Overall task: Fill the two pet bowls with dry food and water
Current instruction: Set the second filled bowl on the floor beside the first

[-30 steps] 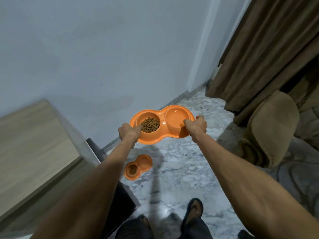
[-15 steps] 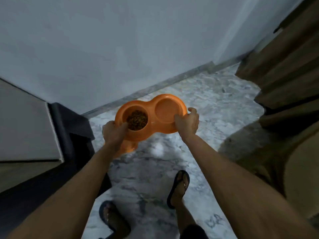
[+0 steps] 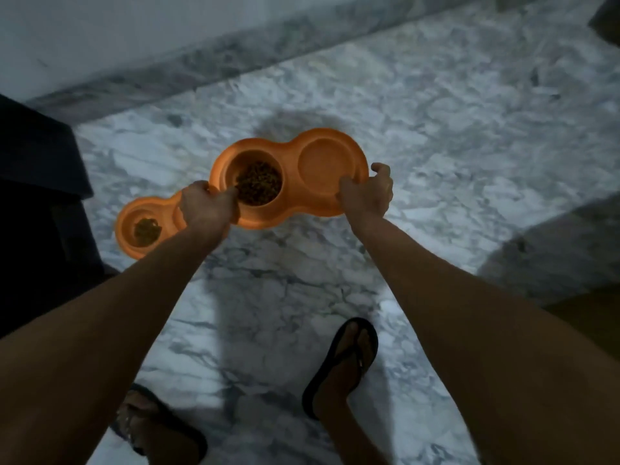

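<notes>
Above the marble floor (image 3: 436, 135), left hand (image 3: 206, 204) and right hand (image 3: 367, 193) clamp the double bowl (image 3: 292, 177), long axis left-right.

Second orange double bowl (image 3: 147, 223) on the floor: its right well is covered by the left hand (image 3: 206, 204) and forearm, so its contents can't be read. Held orange double bowl (image 3: 288, 177): right well looks bare, but water is impossible to tell at this blur. Left hand's fingers are tucked under the rim, out of sight; right hand (image 3: 367, 193) hides its fingertips the same way. Dark furniture (image 3: 37, 182) cut off by the left edge, identity unclear. Left sandal (image 3: 157, 424) smeared by motion blur. Tan object (image 3: 590, 317) at the right edge is cropped, unidentifiable.
</notes>
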Demonstrator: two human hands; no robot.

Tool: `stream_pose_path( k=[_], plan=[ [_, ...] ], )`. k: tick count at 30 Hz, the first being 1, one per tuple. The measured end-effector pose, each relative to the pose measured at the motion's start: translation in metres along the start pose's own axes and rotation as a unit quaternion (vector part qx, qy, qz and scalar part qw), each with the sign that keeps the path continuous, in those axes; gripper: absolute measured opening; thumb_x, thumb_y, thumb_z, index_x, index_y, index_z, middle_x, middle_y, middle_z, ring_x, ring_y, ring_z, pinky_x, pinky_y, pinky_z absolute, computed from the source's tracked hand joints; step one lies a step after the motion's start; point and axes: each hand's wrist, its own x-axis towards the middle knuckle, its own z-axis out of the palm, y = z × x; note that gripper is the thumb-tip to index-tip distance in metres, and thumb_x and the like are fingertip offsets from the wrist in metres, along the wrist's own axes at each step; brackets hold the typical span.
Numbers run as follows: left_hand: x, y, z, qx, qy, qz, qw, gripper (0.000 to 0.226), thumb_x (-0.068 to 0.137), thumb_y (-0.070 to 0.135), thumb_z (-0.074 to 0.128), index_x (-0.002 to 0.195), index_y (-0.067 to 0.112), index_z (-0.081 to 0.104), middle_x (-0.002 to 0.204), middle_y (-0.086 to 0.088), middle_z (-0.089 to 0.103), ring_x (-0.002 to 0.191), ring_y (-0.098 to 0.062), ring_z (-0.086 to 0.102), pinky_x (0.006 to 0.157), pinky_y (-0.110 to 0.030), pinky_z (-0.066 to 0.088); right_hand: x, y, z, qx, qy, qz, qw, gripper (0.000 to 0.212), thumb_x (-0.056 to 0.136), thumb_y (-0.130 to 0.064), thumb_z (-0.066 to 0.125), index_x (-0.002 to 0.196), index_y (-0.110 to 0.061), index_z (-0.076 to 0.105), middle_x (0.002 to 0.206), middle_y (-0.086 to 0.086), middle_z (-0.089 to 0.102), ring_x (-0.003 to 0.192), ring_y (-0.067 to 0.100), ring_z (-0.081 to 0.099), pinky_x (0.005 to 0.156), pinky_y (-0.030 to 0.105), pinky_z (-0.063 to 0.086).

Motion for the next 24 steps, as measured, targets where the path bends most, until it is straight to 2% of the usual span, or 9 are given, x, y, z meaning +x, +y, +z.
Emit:
stream_pose_path(
  k=[3,6,9,12,16,20,24],
  plan=[
    [0.037,-0.038,0.043,-0.027,-0.010,-0.017,0.999,0.030,0.067,0.035,0.073,0.060,0.014,0.052,0.069,-0.015,0.061,0.075,-0.035,0.068,0.070,-0.054,0.058,0.036,0.037,0.036,-0.006,-0.004,0.009,1.000,0.066,0.079,-0.021,0.068,0.139,-0.016,0.040,0.138,0.009,0.048,0.123,0.028,0.050,0.092,0.041,0.050],
    [0.061,-0.065,0.074,-0.031,-0.012,-0.041,0.999,0.033,0.071,0.033,0.075,0.065,0.011,0.051,0.070,-0.009,0.052,0.070,-0.028,0.062,0.066,-0.056,0.058,0.065,0.061,0.065,-0.004,-0.002,0.013,1.000,0.066,0.077,-0.020,0.068,0.137,-0.016,0.041,0.132,0.010,0.052,0.117,0.029,0.055,0.091,0.042,0.053],
    [0.074,-0.077,0.097,-0.047,-0.009,-0.056,0.997,0.034,0.069,0.034,0.074,0.068,0.011,0.048,0.078,-0.011,0.053,0.084,-0.037,0.068,0.070,-0.058,0.058,0.088,0.075,0.086,-0.017,0.002,-0.003,1.000,0.066,0.074,-0.021,0.068,0.135,-0.015,0.043,0.126,0.010,0.056,0.112,0.029,0.059,0.091,0.046,0.055],
    [0.082,-0.086,0.110,-0.057,-0.011,-0.067,0.996,0.038,0.078,0.027,0.075,0.065,0.017,0.041,0.076,-0.008,0.050,0.086,-0.032,0.064,0.076,-0.058,0.058,0.102,0.082,0.098,-0.027,0.000,-0.019,0.999,0.065,0.075,-0.020,0.068,0.135,-0.013,0.044,0.127,0.010,0.056,0.114,0.029,0.057,0.091,0.044,0.054],
    [0.091,-0.091,0.122,-0.080,0.004,-0.075,0.994,0.033,0.083,0.021,0.073,0.072,0.017,0.042,0.081,-0.006,0.051,0.090,-0.028,0.063,0.081,-0.053,0.058,0.113,0.092,0.110,-0.043,0.001,-0.030,0.999,0.061,0.078,-0.019,0.068,0.134,-0.013,0.044,0.132,0.009,0.054,0.118,0.027,0.054,0.094,0.042,0.051],
    [0.096,-0.094,0.125,-0.074,0.008,-0.077,0.994,0.039,0.080,0.020,0.074,0.064,0.019,0.039,0.068,-0.001,0.046,0.078,-0.024,0.058,0.078,-0.053,0.059,0.114,0.094,0.116,-0.038,0.006,-0.019,0.999,0.060,0.074,-0.019,0.067,0.130,-0.015,0.045,0.126,0.007,0.056,0.112,0.027,0.058,0.093,0.044,0.053],
    [0.101,-0.100,0.126,-0.066,-0.001,-0.078,0.995,0.039,0.077,0.023,0.075,0.060,0.019,0.039,0.066,-0.004,0.047,0.073,-0.026,0.059,0.074,-0.055,0.059,0.113,0.098,0.117,-0.036,0.002,-0.013,0.999,0.061,0.072,-0.020,0.066,0.129,-0.016,0.045,0.123,0.007,0.056,0.108,0.027,0.060,0.089,0.045,0.055]
  ],
)
